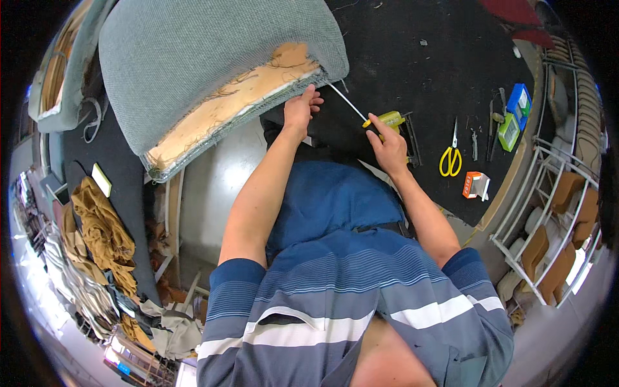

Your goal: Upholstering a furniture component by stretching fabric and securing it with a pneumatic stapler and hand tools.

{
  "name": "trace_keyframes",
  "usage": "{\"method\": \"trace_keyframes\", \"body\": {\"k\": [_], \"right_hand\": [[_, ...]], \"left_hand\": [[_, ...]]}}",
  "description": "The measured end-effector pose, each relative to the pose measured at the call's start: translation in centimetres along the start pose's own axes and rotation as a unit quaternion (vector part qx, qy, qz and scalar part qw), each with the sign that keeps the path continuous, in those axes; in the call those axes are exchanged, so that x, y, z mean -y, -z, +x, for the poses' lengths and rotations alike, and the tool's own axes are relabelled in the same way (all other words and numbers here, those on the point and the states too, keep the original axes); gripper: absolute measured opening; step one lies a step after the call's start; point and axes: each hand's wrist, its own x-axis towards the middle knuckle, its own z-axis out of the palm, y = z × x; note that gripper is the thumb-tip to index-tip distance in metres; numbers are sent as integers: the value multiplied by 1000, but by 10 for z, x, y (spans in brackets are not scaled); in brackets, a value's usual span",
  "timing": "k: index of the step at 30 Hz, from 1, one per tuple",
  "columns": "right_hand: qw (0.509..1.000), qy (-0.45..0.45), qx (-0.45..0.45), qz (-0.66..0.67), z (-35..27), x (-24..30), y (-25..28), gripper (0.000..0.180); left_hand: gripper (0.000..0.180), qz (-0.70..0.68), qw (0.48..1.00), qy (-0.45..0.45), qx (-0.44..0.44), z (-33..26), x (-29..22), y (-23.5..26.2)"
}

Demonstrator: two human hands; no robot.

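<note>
Black felt covers the workbench [419, 71] in front of me, and a grey-green upholstered seat cushion [206, 64] lies tilted across it, its bare foam underside showing. My left hand [299, 111] pinches the fabric edge at the cushion's corner. My right hand [389, 147] is closed around a yellow-handled screwdriver [367, 116], its tip at that corner. Yellow scissors [451, 157] lie well apart.

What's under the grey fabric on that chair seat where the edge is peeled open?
Where the grey fabric is open along the seat edge, tan foam shows, with loose threads across it. The left hand holds the corner. The rest of the padding stays covered by the fabric.
</note>
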Motion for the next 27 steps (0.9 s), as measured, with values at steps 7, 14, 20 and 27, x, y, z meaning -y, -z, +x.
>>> {"method": "trace_keyframes", "body": {"k": [7, 14, 20, 27], "right_hand": [[998, 51, -26, -37, 0, 6, 6, 45], [999, 21, -26, 42, -2, 2, -8, 43], [999, -1, -36, 6, -2, 7, -16, 42], [998, 49, -38, -25, -3, 4, -1, 45]], "left_hand": [[53, 19, 1000, 12, 14, -2, -1, 5], [55, 22, 999, 16, 25, -2, -1, 4], [54, 48, 998, 22, 17, -6, -6, 7], [55, 73, 996, 37, 22, -11, -10, 19]]}}
